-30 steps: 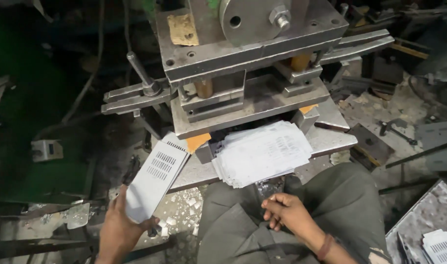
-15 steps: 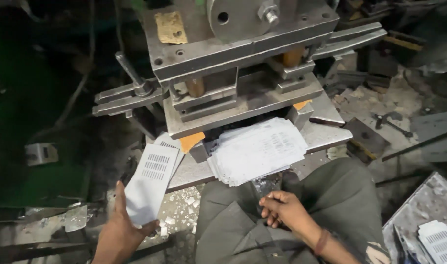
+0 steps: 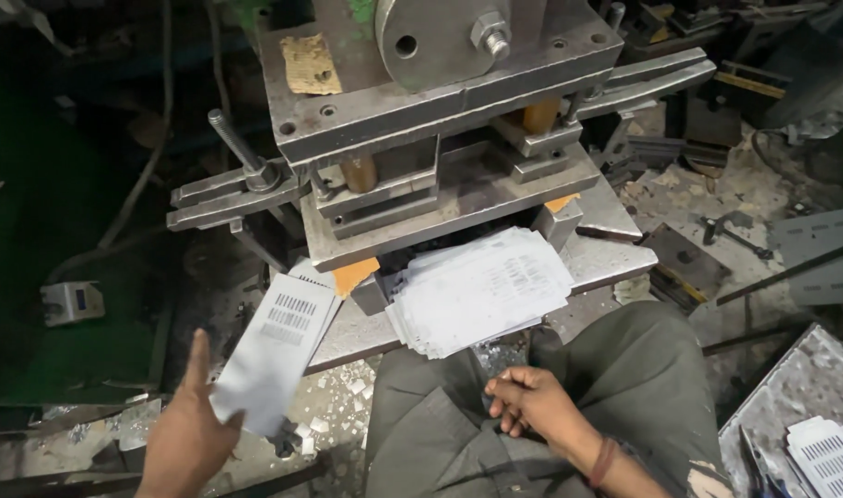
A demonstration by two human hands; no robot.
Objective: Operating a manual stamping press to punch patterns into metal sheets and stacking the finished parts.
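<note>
My left hand (image 3: 189, 433) holds a white slotted metal sheet (image 3: 276, 350) by its near end, at the lower left of the head view, thumb raised beside it. The sheet points up toward the left side of a grey steel press (image 3: 440, 120). On the press bed (image 3: 615, 254) lies a fanned stack of white punched sheets (image 3: 481, 290). My right hand (image 3: 532, 406) rests on my lap, on grey-green trousers, fingers loosely curled and holding nothing, just below the stack.
A threaded lever (image 3: 237, 148) sticks out at the press's left. White punched scraps (image 3: 338, 406) litter the floor under the bed. More slotted sheets (image 3: 827, 456) lie at the lower right. Metal bars and tools (image 3: 735, 235) clutter the right side.
My left hand has lowered the slotted sheet slightly and shifted it rightward in view. The right hand stays on my lap. The camera has tilted a little.
</note>
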